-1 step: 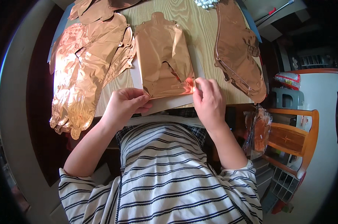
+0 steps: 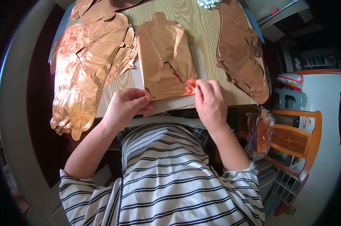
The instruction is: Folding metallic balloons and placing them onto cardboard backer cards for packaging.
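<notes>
A flat, uninflated rose-gold foil balloon (image 2: 161, 49), folded into a rough rectangle, lies on a pale sheet of card (image 2: 178, 101) at the table's near edge. Its rounded tab points away from me. A dark fold gapes across its lower half. My left hand (image 2: 127, 103) pinches the near left corner between thumb and fingers. At the near right corner, my right hand (image 2: 211, 101) is closed on the foil, which is crumpled and reflects reddish there.
More flat foil balloons lie at the left (image 2: 80, 71), overhanging the near edge, and at the right (image 2: 240, 52). White bits (image 2: 209, 3) sit at the far edge of the wooden table (image 2: 200, 41). A wooden chair (image 2: 291, 139) and a clear plastic bag (image 2: 260, 132) are at the right.
My right fingers have shifted very slightly toward me and closed more at the near right corner. The left hand has not visibly moved.
</notes>
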Demonstrator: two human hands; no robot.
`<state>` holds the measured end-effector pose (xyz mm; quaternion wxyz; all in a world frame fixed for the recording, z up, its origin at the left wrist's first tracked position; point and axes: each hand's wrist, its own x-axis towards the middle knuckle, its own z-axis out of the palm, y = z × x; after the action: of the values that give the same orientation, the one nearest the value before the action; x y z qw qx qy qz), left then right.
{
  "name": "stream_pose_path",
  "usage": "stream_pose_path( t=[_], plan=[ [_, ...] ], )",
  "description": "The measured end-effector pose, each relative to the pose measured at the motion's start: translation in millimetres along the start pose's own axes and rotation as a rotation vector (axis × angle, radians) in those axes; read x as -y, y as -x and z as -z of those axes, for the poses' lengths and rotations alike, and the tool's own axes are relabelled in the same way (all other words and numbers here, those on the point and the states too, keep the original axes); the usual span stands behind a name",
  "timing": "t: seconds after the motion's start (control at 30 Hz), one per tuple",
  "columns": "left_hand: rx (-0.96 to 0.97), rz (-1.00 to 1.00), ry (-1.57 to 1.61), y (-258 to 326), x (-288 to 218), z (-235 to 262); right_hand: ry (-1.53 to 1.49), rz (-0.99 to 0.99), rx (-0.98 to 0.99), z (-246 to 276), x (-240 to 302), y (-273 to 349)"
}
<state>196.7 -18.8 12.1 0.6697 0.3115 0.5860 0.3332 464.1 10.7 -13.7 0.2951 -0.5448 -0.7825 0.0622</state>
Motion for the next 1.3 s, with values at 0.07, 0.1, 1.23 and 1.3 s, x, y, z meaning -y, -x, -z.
stream_pose_path(
  t=[0.07, 0.1, 1.23, 1.3],
  plan=[
    [0.027, 0.010, 0.019, 0, -1, 1, 0.045, 0.068, 0.006, 2, 0, 1],
    [0.041, 0.026, 0.029, 1, -3, 1, 0.051, 0.076, 0.007, 2, 0, 1],
    [0.290, -1.095, -1.453, -3, 18, 9, 0.151, 0.134, -0.036, 1, -1, 3],
    [0.308, -1.098, -1.418, -2, 9, 5, 0.155, 0.131, -0.038, 1, -2, 4]
  ],
)
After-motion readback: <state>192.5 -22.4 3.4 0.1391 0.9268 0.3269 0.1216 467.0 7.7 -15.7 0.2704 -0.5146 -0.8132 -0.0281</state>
